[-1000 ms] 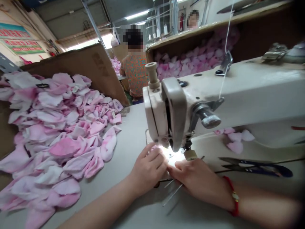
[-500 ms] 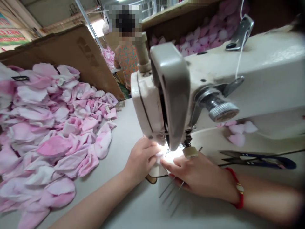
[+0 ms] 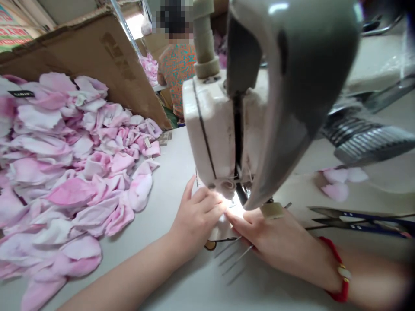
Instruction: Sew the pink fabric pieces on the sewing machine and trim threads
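Note:
Under the head of a white sewing machine, both hands meet in the bright lamp light at the needle. My left hand has its fingers bent and pressed together on a small pale fabric piece, which is mostly hidden and washed out by glare. From the right, my right hand reaches in with its index fingertip beside the left fingers. Thin metal prongs, seemingly tweezers, stick out below its palm. A red bracelet circles that wrist.
Pink and white fabric pieces lie heaped on the left before a cardboard panel. Thread snips and a few pink petal-shaped pieces rest to the right. Beyond the machine is a person in a patterned shirt.
My view has come closer to the machine, whose head now looks larger. Both hands stay by the needle, and the left index finger is now raised a little.

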Demonstrator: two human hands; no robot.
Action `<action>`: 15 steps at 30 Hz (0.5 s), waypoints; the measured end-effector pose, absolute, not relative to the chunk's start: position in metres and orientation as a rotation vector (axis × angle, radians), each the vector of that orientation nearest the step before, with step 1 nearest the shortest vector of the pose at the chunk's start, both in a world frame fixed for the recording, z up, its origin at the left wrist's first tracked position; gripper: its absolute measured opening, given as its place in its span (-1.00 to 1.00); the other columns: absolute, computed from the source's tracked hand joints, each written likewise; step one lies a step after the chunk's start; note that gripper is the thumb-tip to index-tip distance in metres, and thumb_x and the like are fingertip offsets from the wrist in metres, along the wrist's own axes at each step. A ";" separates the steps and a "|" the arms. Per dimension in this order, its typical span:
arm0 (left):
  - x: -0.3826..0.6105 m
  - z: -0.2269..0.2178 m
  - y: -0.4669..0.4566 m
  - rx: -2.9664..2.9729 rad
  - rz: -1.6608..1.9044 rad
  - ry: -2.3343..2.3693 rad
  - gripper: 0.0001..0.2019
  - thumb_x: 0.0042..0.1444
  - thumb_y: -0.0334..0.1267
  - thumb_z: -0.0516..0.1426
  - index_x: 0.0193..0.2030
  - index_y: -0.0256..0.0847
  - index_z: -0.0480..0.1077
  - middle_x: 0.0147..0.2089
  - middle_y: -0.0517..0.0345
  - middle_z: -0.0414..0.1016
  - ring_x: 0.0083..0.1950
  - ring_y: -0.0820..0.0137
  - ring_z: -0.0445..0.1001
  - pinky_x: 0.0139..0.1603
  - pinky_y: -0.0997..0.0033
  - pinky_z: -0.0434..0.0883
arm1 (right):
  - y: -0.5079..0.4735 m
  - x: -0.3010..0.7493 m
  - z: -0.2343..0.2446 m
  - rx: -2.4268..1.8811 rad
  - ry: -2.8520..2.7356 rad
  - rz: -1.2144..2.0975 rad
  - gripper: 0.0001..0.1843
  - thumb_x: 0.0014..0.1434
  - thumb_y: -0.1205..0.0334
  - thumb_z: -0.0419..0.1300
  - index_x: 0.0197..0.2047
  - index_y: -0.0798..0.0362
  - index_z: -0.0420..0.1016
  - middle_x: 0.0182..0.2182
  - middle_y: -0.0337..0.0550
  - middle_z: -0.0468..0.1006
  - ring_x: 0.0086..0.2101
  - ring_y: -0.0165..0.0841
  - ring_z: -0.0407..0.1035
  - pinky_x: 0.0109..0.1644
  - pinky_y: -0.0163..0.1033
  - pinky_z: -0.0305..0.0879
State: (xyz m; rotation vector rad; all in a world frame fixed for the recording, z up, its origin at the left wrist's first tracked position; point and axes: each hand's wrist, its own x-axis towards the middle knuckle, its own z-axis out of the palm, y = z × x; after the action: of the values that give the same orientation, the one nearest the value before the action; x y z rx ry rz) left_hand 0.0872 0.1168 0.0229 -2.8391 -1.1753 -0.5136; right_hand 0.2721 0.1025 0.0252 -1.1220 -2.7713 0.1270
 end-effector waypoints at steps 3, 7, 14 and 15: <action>0.089 0.022 0.112 -2.812 -0.487 -1.203 -0.77 0.16 -0.41 -0.11 -0.12 -0.23 0.31 -0.22 0.15 0.44 -0.12 0.36 0.33 0.02 0.17 0.22 | 0.101 0.273 0.028 -1.121 -2.758 0.286 -0.58 0.09 0.38 -0.04 0.05 0.04 0.20 -0.45 -0.24 0.47 -0.48 -0.36 0.33 -0.46 -0.26 0.06; 0.091 0.024 0.110 -2.793 -0.465 -1.237 -0.74 0.14 -0.42 -0.10 -0.08 -0.24 0.29 -0.17 0.14 0.43 -0.07 0.33 0.30 0.03 0.17 0.21 | 0.102 0.284 0.033 -1.142 -2.749 0.439 -0.56 0.06 0.25 0.05 0.06 -0.09 0.21 -0.44 -0.28 0.49 -0.45 -0.34 0.36 -0.44 -0.28 0.11; 0.090 0.030 0.117 -2.812 -0.511 -1.165 -0.74 0.13 -0.45 -0.10 -0.18 -0.24 0.36 -0.15 0.17 0.45 -0.15 0.38 0.34 -0.12 0.38 0.30 | 0.130 0.315 0.050 -1.465 -2.652 0.363 -0.81 0.12 0.24 -0.02 -0.33 0.00 0.42 -0.44 -0.17 0.50 -0.48 -0.33 0.35 -0.44 -0.26 0.13; 0.089 0.030 0.118 -2.798 -0.556 -1.160 -0.74 0.12 -0.45 -0.11 -0.20 -0.25 0.37 -0.16 0.16 0.45 -0.15 0.39 0.34 -0.12 0.40 0.30 | 0.134 0.317 0.051 -1.514 -2.646 0.327 -0.82 0.11 0.23 -0.01 -0.34 0.00 0.41 -0.45 -0.17 0.50 -0.47 -0.31 0.35 -0.44 -0.26 0.13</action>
State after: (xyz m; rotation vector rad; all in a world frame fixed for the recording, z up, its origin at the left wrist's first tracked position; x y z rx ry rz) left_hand 0.0892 0.1178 0.0302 -2.7978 -1.1596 -0.5564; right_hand 0.3166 0.1337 0.0506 -1.5144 -2.6465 0.3268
